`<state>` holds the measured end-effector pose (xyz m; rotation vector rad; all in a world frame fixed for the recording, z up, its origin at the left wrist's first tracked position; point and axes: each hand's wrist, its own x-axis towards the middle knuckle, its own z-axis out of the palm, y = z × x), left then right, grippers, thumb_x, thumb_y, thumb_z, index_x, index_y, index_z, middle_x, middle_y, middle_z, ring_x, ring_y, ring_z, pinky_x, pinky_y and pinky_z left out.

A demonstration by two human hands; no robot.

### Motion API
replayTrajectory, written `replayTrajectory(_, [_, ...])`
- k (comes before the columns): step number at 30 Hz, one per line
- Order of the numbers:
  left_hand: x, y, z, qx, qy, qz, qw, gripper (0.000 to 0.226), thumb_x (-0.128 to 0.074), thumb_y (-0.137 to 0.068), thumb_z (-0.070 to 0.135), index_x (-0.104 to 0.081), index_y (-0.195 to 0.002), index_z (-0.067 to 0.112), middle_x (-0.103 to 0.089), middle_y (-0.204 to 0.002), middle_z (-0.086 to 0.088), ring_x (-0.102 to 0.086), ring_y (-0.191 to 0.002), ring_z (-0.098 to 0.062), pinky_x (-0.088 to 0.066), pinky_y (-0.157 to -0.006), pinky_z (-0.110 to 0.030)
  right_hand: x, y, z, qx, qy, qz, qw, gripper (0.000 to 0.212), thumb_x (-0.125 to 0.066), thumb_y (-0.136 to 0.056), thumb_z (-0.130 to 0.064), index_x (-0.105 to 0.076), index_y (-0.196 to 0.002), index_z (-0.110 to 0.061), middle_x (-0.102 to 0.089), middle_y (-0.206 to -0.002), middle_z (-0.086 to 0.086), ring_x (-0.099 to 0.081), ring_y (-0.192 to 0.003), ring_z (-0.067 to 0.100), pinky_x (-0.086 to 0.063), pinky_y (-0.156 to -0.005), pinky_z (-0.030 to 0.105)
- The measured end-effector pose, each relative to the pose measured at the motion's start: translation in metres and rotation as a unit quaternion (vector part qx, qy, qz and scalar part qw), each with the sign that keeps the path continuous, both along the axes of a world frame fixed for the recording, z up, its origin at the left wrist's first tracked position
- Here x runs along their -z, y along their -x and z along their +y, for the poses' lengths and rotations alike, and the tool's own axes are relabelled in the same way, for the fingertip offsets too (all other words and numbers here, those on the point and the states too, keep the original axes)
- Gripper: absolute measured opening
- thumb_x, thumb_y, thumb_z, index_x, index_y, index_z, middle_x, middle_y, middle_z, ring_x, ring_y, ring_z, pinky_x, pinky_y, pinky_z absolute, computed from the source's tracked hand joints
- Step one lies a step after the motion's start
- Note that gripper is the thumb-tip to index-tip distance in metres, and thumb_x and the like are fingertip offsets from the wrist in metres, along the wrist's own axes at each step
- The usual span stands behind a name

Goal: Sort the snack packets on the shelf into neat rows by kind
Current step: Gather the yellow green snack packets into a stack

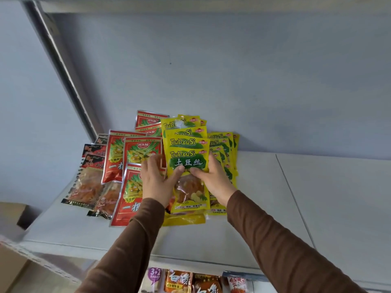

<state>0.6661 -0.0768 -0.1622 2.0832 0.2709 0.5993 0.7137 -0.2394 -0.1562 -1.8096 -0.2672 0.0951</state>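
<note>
Here, left hand [155,180] and right hand [213,179] pinch yellow "TuDouSi" packet [188,163]; red packets [135,153] beside.

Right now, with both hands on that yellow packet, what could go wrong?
The yellow packet sits atop an overlapped yellow stack; pushing may fan it out. The left hand lies over the red packets and could drag one askew. The lowest yellow packet juts forward, unaligned.

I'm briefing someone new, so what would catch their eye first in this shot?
Probably the yellow packet at the centre of the shelf, pinched between the left hand and right hand over a yellow stack. Next, the red packets overlapping beside it on the left.
</note>
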Motion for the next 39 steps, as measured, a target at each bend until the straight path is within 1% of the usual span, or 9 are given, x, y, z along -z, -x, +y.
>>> replayTrajectory(4, [-0.022, 0.009, 0.001, 0.141, 0.228, 0.041, 0.963, 0.116, -0.075, -0.058, 0.079, -0.016, -0.153, 0.046, -0.033, -0.158, 0.001, -0.037, -0.141, -0.021, -0.037, -0.113, -0.048, -0.015, -0.001, -0.013, -0.022, -0.136, 0.026, 0.990, 0.080, -0.078, -0.083, -0.034, -0.035, -0.150, -0.024, -0.047, -0.150, -0.001, -0.044, -0.138, 0.014, -0.038, -0.114, 0.045])
replayTrajectory(8, [-0.032, 0.016, -0.003, 0.254, 0.402, 0.147, 0.867, 0.107, -0.081, -0.056, 0.075, -0.035, -0.148, 0.046, -0.055, -0.146, 0.001, -0.059, -0.127, -0.027, -0.057, -0.090, -0.052, -0.029, 0.006, -0.011, -0.038, -0.127, 0.000, 0.991, 0.061, -0.079, -0.083, -0.032, -0.049, -0.136, -0.030, -0.067, -0.126, -0.010, -0.063, -0.116, 0.008, -0.054, -0.095, 0.033])
replayTrajectory(10, [-0.032, 0.017, -0.008, 0.249, 0.433, 0.150, 0.853, 0.096, -0.085, -0.059, 0.067, -0.045, -0.143, 0.040, -0.066, -0.133, -0.005, -0.069, -0.112, -0.028, -0.061, -0.075, -0.043, -0.030, 0.012, -0.002, -0.003, -0.083, -0.025, 0.996, 0.059, -0.078, -0.082, -0.038, -0.049, -0.134, -0.031, -0.066, -0.123, -0.012, -0.063, -0.112, 0.006, -0.054, -0.095, 0.033])
replayTrajectory(16, [-0.018, 0.026, 0.006, 0.187, 0.520, 0.087, 0.829, 0.058, -0.082, -0.077, 0.013, -0.060, -0.130, 0.012, -0.071, -0.115, -0.025, -0.072, -0.094, -0.044, -0.059, -0.077, -0.053, -0.033, 0.026, 0.013, -0.075, 0.016, 0.027, 0.997, 0.075, -0.052, -0.093, -0.061, -0.023, -0.154, -0.028, -0.033, -0.151, -0.015, -0.036, -0.132, -0.003, -0.037, -0.104, 0.014])
replayTrajectory(19, [-0.011, 0.034, 0.028, 0.161, 0.536, 0.074, 0.825, 0.054, -0.077, -0.080, 0.010, -0.059, -0.131, 0.009, -0.070, -0.115, -0.027, -0.073, -0.090, -0.042, -0.059, -0.076, -0.055, -0.038, 0.017, 0.009, -0.136, 0.032, 0.049, 0.989, 0.060, -0.044, -0.096, -0.061, -0.041, -0.146, -0.027, -0.043, -0.146, -0.015, -0.044, -0.126, 0.002, -0.037, -0.092, 0.014])
replayTrajectory(23, [-0.009, 0.042, 0.053, 0.137, 0.526, 0.048, 0.838, 0.048, -0.073, -0.082, 0.013, -0.061, -0.128, 0.017, -0.070, -0.118, -0.023, -0.073, -0.090, -0.042, -0.059, -0.073, -0.058, -0.036, -0.017, -0.002, -0.008, 0.022, 0.033, 0.999, 0.043, -0.054, -0.099, -0.040, -0.049, -0.139, -0.023, -0.054, -0.139, -0.003, -0.055, -0.113, 0.009, -0.044, -0.087, 0.025])
replayTrajectory(28, [-0.008, 0.050, 0.056, 0.135, 0.525, 0.033, 0.840, 0.048, -0.071, -0.083, 0.012, -0.059, -0.130, 0.015, -0.069, -0.121, -0.022, -0.073, -0.093, -0.042, -0.060, -0.075, -0.057, -0.038, -0.078, 0.002, 0.081, 0.073, 0.098, 0.989, 0.067, -0.062, -0.096, -0.023, -0.027, -0.152, -0.008, -0.034, -0.156, 0.012, -0.039, -0.139, 0.028, -0.037, -0.105, 0.037])
replayTrajectory(35, [-0.003, 0.055, 0.055, 0.131, 0.525, 0.024, 0.841, 0.051, -0.070, -0.084, 0.012, -0.056, -0.133, 0.014, -0.069, -0.121, -0.023, -0.073, -0.094, -0.043, -0.059, -0.074, -0.054, -0.055, -0.106, 0.033, 0.057, 0.206, 0.153, 0.965, 0.134, -0.084, -0.075, -0.042, 0.019, -0.155, -0.011, -0.020, -0.162, 0.018, -0.034, -0.143, 0.036, -0.035, -0.111, 0.044])
replayTrajectory(39, [-0.001, 0.055, 0.055, 0.126, 0.529, 0.030, 0.839, 0.048, -0.071, -0.085, 0.011, -0.056, -0.131, 0.014, -0.068, -0.120, -0.025, -0.072, -0.091, -0.045, -0.058, -0.074, -0.059, -0.054, -0.102, 0.043, 0.028, 0.211, 0.182, 0.960, 0.139, -0.088, -0.073, -0.029, 0.025, -0.153, -0.011, -0.011, -0.164, 0.018, -0.024, -0.148, 0.034, -0.028, -0.115, 0.045])
